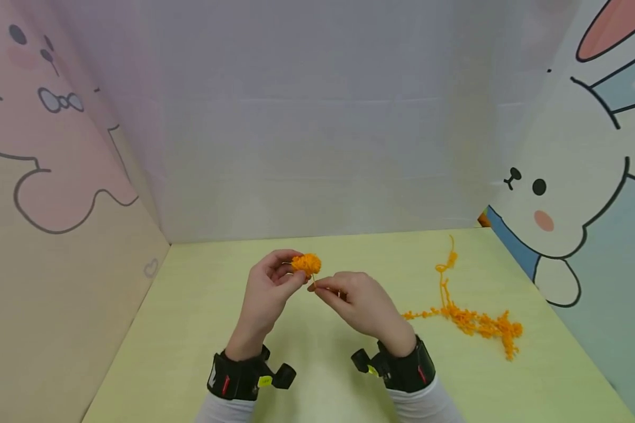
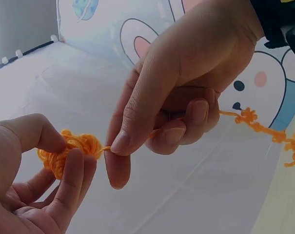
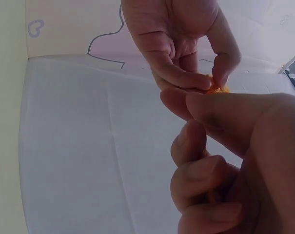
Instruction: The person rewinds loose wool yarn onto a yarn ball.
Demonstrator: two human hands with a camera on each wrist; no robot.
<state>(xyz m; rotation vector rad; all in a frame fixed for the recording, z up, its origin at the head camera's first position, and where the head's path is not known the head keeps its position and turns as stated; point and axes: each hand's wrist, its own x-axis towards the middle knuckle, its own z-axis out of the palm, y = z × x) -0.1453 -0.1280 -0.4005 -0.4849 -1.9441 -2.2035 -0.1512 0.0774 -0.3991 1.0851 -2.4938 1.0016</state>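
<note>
A small bundle of orange yarn (image 1: 306, 264) is pinched between the thumb and fingers of my left hand (image 1: 268, 288), above the table. My right hand (image 1: 357, 299), just to its right, pinches the strand (image 2: 106, 148) that leaves the bundle, between thumb and index finger. In the left wrist view the strand passes through the right hand's curled fingers and comes out on the far side as knotted orange yarn (image 2: 264, 129). The right wrist view shows only a bit of the bundle (image 3: 219, 89), mostly covered by fingers.
A tangled length of knotted orange yarn (image 1: 471, 320) lies on the right side of the pale yellow table (image 1: 190, 329). Fabric walls with cartoon animals stand at the left and right, and a plain white sheet (image 1: 323, 129) hangs behind.
</note>
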